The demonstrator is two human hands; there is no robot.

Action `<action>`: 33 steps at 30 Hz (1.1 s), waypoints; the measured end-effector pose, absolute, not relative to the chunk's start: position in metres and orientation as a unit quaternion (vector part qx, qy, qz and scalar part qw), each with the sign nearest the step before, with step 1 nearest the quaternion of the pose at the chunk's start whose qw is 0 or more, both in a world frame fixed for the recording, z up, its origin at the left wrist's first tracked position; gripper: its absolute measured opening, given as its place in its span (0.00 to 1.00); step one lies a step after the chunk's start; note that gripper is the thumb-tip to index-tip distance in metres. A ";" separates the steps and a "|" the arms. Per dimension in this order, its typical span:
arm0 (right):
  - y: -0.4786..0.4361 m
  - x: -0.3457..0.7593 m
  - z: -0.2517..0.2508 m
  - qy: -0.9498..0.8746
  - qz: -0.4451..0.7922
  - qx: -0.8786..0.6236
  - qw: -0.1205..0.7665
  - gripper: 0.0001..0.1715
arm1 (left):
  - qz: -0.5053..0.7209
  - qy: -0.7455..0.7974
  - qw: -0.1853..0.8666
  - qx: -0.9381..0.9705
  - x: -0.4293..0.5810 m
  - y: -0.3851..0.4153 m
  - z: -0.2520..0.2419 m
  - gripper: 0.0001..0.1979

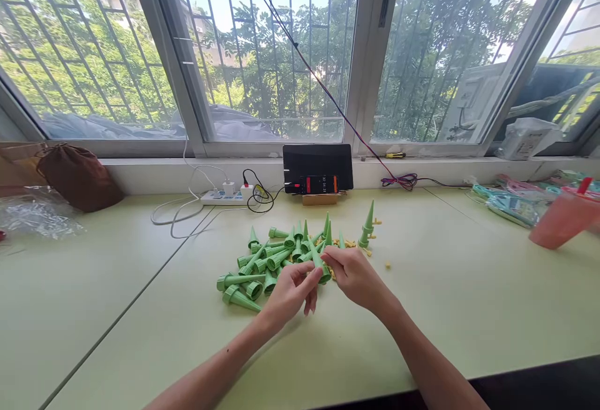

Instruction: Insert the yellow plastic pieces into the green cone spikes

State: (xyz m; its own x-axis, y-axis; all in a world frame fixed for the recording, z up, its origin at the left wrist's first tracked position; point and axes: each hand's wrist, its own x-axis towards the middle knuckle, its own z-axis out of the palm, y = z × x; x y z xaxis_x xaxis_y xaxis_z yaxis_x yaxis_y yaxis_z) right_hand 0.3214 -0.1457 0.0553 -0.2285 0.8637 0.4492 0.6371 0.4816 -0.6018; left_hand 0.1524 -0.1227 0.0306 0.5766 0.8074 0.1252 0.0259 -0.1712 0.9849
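My left hand (291,292) grips a green plastic cone spike (317,255) between thumb and fingers, its point tilted up. Against the side of that spike, my right hand (352,275) has its thumb and forefinger pinched together; whatever is between them is too small or hidden to make out. A heap of similar green spikes (280,259) lies left of and behind my hands, some upright, some on their sides. Small yellow pieces (347,244) are scattered behind my right hand. Farther right, a green spike (368,225) stands upright with yellow pieces sticking out of its side.
At the back, a black tablet (319,161) stands behind a phone (319,184) showing digits. Left of it are a power strip (220,197) and loose cables. A brown pouch (82,175) sits far left. A pink cup (560,219) and bagged items (510,207) are at right.
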 end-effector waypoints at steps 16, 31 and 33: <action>-0.148 0.320 0.056 -0.751 0.115 -0.546 0.353 0.20 | 0.380 0.356 0.398 0.755 0.155 -0.123 0.020 0.12; -0.151 0.320 0.055 -0.791 0.110 -0.503 0.331 0.18 | 0.346 0.280 0.563 0.697 0.154 -0.119 0.026 0.17; -0.151 0.320 0.055 -0.795 0.106 -0.497 0.331 0.18 | 0.337 0.273 0.568 0.699 0.153 -0.119 0.025 0.17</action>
